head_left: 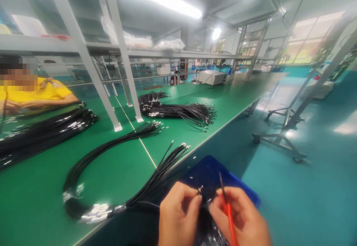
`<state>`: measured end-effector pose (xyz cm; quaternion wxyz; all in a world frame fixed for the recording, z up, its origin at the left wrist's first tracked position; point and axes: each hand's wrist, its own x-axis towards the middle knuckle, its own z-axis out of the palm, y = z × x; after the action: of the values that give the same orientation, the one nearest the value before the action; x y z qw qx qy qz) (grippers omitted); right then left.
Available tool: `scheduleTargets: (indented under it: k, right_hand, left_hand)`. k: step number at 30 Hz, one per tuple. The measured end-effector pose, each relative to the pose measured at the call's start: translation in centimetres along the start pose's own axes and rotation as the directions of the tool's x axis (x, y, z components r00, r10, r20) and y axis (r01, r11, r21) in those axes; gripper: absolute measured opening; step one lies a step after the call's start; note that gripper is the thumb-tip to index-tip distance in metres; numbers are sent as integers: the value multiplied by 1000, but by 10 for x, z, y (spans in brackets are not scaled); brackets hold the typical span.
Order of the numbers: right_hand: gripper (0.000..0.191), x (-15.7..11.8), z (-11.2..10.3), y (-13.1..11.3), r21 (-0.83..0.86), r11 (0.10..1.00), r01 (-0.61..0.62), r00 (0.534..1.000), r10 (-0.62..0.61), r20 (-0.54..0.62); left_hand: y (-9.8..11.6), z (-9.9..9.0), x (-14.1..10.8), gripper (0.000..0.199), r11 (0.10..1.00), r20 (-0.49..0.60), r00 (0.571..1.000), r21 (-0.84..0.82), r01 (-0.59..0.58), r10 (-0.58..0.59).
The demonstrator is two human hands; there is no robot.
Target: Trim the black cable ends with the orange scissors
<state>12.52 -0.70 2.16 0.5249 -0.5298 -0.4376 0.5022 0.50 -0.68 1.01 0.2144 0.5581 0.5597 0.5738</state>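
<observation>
My left hand (180, 212) is closed in a pinch on the end of a thin black cable, whose small light tip (200, 189) shows past the fingertips. In my right hand (242, 212) is a red-handled tool (230, 220) with a thin dark pointed shaft; its exact kind is unclear. The fingertips of both hands are close together but apart. Left of them, a curved bundle of black cables (74, 175) lies on the green table (111, 171), its loose ends over the edge. Clear plastic and white labels wrap part of that bundle.
Below my hands is a blue bin (208, 168). More black cable bundles (178, 111) lie farther back, and a large one (50, 130) at left near a person in yellow (52, 91). Metal shelf posts (122, 49) rise from the table. A wheeled stand (281, 138) is at right.
</observation>
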Motion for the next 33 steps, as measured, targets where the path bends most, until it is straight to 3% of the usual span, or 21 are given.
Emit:
scheduleTargets:
  k: [3, 8, 13, 19, 23, 28, 33]
  right_hand:
    - [36, 8, 13, -12, 206, 976, 72, 997, -67, -32]
    - [30, 13, 25, -17, 408, 911, -64, 986, -6, 167]
    - [37, 5, 26, -5, 545, 790, -282, 950, 149, 276]
    - [40, 1, 25, -3, 560, 772, -300, 950, 193, 244]
    - [41, 3, 23, -1, 523, 811, -260, 965, 195, 177]
    - [42, 6, 22, 2, 464, 869, -171, 985, 160, 63]
    - [40, 6, 21, -1, 451, 881, -146, 989, 146, 35]
  left_hand:
    - [-1, -4, 1, 16, 1000, 118, 993, -9, 10, -9]
    - [-2, -14, 5, 17, 976, 256, 959, -147, 164, -122]
    - [0, -18, 8, 24, 846, 362, 902, -381, 372, -234]
    - [-3, -17, 11, 24, 694, 424, 860, -529, 489, -283]
    - [-4, -20, 13, 17, 767, 415, 864, -441, 466, -287]
    - [0, -20, 10, 13, 953, 281, 933, -134, 271, -225]
    - [1, -11, 5, 17, 987, 194, 973, 123, 105, -128]
